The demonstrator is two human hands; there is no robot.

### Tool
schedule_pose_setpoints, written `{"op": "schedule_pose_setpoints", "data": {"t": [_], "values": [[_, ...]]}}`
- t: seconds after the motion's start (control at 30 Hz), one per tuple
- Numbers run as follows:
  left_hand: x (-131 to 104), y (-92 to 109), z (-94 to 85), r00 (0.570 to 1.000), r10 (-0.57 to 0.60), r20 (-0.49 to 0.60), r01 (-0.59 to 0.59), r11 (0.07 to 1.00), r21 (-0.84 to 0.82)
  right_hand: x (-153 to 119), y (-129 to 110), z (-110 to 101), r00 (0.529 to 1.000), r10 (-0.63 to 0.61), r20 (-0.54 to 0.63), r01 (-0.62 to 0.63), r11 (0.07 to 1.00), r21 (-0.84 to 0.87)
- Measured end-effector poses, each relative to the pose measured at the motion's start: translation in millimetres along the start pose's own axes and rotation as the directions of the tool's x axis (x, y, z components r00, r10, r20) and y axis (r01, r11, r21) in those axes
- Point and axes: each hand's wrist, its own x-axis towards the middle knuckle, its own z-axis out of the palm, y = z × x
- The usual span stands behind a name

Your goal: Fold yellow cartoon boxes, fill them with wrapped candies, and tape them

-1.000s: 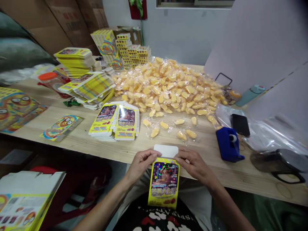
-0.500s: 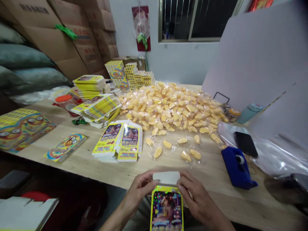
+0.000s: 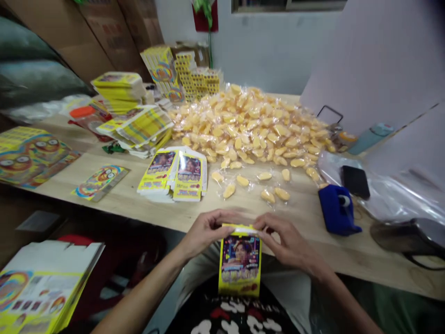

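A yellow printed carton (image 3: 240,266) stands upright over my lap at the table's front edge, its picture side towards me. My left hand (image 3: 206,232) pinches its upper left corner between thumb and fingers. At the upper right corner, my right hand (image 3: 287,239) grips it the same way. The top flap lies folded down between the two hands. Just beyond them, several wrapped yellow pieces (image 3: 267,195) are scattered on the wooden table (image 3: 153,215). A stack of flattened yellow cartons (image 3: 187,178) lies to the left of these pieces.
A large heap of wrapped yellow pieces (image 3: 250,125) covers the table's middle. To the right are a blue tape dispenser (image 3: 335,213), a black phone (image 3: 355,182) and a dark metal mug (image 3: 403,239). More cartons (image 3: 116,90) are piled at the back left; flat printed cartons (image 3: 38,297) sit low left.
The carton's white top flap, standing up before, is now folded down. My hands and the carton appear higher in view as the camera tilts further down.
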Motion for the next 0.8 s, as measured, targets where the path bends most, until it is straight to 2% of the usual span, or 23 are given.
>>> {"op": "schedule_pose_setpoints", "data": {"t": [0.07,0.17,0.3,0.4,0.5,0.67,0.73,0.8], "values": [[2,2,2.5,0.999,-0.035,-0.016,0.035,0.999,-0.022,4,-4,-6,0.999,0.047,0.017,-0.047,0.999,-0.005],[3,7,4.4,0.998,-0.019,-0.052,0.022,0.998,0.064,9,-6,-8,0.997,0.078,0.003,-0.078,0.996,-0.042],[0,10,2.6,1.0,0.031,0.003,-0.031,0.988,0.149,9,-8,-4,0.999,0.032,-0.015,-0.033,0.995,-0.089],[-2,6,-1.2,0.998,0.031,0.046,-0.038,0.985,0.17,7,-10,-2,0.999,0.039,0.0,-0.039,0.998,-0.058],[-3,1,-5.8,0.99,0.106,0.089,-0.123,0.966,0.225,4,-13,-3,0.998,0.053,0.023,-0.052,0.998,-0.021],[-5,-5,-13.8,0.95,0.265,0.164,-0.306,0.889,0.341,-7,-10,2,0.994,0.062,0.087,-0.062,0.998,0.0],[-6,-9,-15.2,0.942,0.28,0.183,-0.329,0.876,0.352,-12,-2,10,0.998,0.047,0.036,-0.048,0.999,0.025],[-8,-15,-14.1,0.946,0.286,0.155,-0.323,0.878,0.354,-14,9,18,0.999,0.023,-0.039,-0.02,0.997,0.073]]}}
